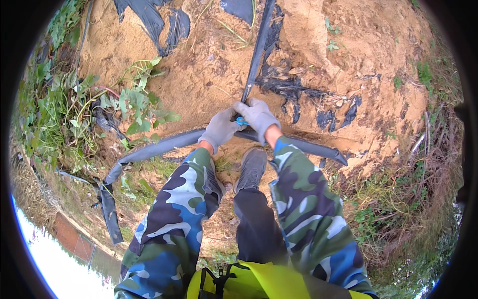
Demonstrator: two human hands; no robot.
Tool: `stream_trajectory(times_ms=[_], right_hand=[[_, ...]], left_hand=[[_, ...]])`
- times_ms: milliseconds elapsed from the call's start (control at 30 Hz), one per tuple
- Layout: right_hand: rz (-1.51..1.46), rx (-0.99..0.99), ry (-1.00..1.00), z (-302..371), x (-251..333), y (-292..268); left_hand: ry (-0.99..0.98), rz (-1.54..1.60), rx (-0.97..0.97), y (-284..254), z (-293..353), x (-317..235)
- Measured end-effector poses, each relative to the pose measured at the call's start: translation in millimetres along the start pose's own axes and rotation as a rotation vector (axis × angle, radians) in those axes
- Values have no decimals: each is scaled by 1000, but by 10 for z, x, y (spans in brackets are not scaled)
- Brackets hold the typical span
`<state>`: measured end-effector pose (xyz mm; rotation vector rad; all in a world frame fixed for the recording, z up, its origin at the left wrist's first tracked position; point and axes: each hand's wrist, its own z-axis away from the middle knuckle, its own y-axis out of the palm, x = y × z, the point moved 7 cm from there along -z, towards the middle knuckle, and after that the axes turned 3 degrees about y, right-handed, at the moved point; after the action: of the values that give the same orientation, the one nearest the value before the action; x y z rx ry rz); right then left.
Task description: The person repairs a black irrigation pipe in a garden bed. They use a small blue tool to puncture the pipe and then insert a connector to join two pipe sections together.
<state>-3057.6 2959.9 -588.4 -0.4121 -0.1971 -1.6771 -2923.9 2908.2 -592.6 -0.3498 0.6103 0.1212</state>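
Observation:
My left hand (219, 129) and my right hand (258, 117), both in light grey gloves, meet close together low over the soil. Pinched in my right hand is the near end of a narrow flat black hose (259, 47), which runs away from me up the picture. Between the hands shows a small blue ring-shaped fitting (242, 121); the fingers of my left hand are closed at it, and its other parts are hidden. Just below my hands a wider black hose (172, 143) lies crosswise on the ground, passing behind my wrists.
Torn black plastic film (294, 87) lies on and partly in the sandy soil. Leafy vines (142, 102) grow at the left, dry grass and weeds (413, 189) at the right. My shoes (251, 167) stand just short of the crosswise hose, which bends down at the left.

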Motion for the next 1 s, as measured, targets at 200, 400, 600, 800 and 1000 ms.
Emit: stream_trajectory(times_ms=[200,400,600,800,1000], right_hand=[[394,-138,50,44,-70,-41],[104,-248,-30,206,-451,-220],[643,42,-152,687,-1076,-418],[967,206,-92,690,-1249,-459],[1082,-37,-91,825,-1294,-521]], left_hand=[[65,121,7,159,63,68],[-49,56,53,360,375,104],[-12,141,87,312,430,57],[-78,78,110,361,566,15],[102,-64,-158,-194,1559,228]])
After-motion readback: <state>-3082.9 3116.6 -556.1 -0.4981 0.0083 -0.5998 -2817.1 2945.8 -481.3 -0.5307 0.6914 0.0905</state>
